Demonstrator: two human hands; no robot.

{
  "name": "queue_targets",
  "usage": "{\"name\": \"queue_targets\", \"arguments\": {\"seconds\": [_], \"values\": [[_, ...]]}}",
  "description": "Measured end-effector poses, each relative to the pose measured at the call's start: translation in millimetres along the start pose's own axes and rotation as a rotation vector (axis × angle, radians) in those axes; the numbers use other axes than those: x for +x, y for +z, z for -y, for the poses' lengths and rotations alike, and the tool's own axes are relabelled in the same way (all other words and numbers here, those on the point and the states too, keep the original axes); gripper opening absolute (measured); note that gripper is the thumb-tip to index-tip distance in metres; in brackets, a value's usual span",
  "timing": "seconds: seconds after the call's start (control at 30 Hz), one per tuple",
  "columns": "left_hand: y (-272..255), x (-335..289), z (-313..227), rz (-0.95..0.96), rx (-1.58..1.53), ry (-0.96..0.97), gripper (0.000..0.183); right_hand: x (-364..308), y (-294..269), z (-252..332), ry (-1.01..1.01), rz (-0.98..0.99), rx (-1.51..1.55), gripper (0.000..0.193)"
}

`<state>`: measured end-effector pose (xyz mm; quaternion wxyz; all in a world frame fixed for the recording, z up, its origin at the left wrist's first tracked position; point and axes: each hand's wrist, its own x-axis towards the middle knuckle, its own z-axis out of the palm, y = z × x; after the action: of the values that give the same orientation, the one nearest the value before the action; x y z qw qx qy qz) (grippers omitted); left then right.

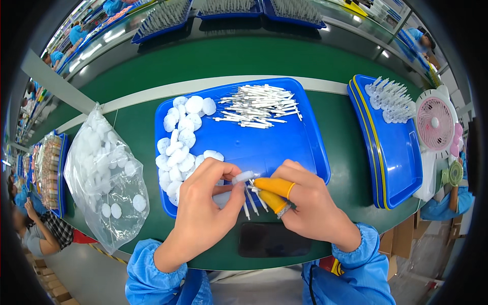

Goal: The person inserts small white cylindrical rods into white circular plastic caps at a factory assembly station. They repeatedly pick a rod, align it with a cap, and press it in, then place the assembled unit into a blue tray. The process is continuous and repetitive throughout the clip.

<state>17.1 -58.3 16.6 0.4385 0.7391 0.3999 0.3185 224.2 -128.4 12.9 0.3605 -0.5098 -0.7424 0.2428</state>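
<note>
Pliers (275, 186) with yellow handles sit in my right grip (310, 203), fingers wrapped around them, apparently so the metal tip reaches the white disc (244, 177) held beside it. My left grip (206, 201) is closed to a pinch on that disc, over the near side of the blue tray (244, 147), probably for steadiness; thin rods (255, 204) hang below. Loose discs (186, 138) lie left and a rod pile (262, 104) at the back, likely to keep the kinds apart
</note>
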Motion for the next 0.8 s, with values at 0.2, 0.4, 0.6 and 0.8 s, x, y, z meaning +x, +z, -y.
{"name": "queue_targets", "arguments": {"seconds": [0.2, 0.4, 0.6, 0.8], "values": [[2, 0, -1, -0.010, 0.046, 0.025, 0.015, -1, -1, -8, -0.010, -0.010, -0.086, 0.048], [6, -3, 0, -0.016, 0.063, 0.033, 0.015, 3, 3, -2, -0.027, -0.050, -0.140, 0.043], [9, -6, -2, -0.047, 0.128, 0.090, 0.014, 1, 12, 5, 0.005, -0.070, -0.091, 0.038], [10, -10, 1, -0.063, 0.181, 0.177, 0.021, -2, 23, 6, -0.007, -0.195, -0.004, 0.032]]}}
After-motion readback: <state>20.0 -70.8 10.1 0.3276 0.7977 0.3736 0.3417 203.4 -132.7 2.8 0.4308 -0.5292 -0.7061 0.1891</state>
